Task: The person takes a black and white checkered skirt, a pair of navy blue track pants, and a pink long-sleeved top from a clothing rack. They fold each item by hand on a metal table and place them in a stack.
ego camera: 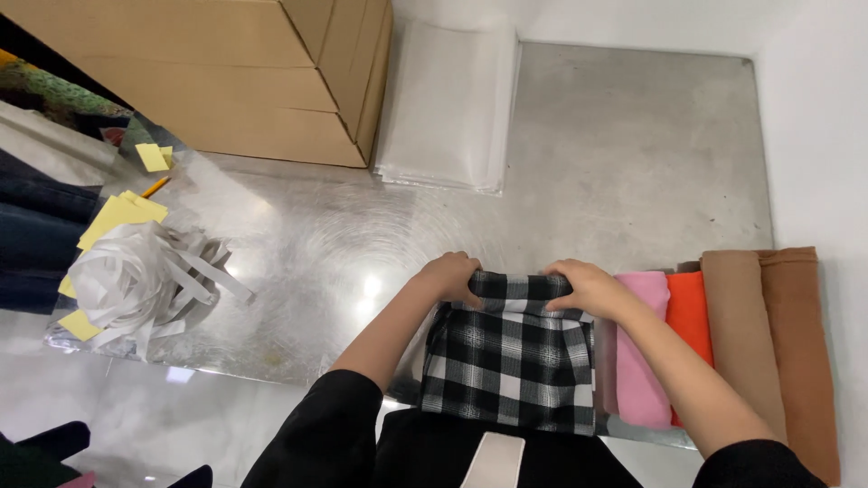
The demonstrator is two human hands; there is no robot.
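A black and white checked cloth point(506, 361) lies folded at the near edge of a shiny metal table point(597, 172). My left hand point(449, 277) grips its far left corner, fingers curled over the fold. At the far right corner my right hand point(583, 287) holds the same fold. Both hands pinch the cloth's far edge, which is rolled or folded back toward me.
Right of the checked cloth lie folded cloths: pink point(637, 361), orange point(692, 321), tan point(741, 339) and brown point(800, 352). A stack of clear bags point(448, 104) and cardboard boxes point(226, 77) stand at the back. White paper strips point(145, 276) and yellow notes point(117, 217) sit at the left.
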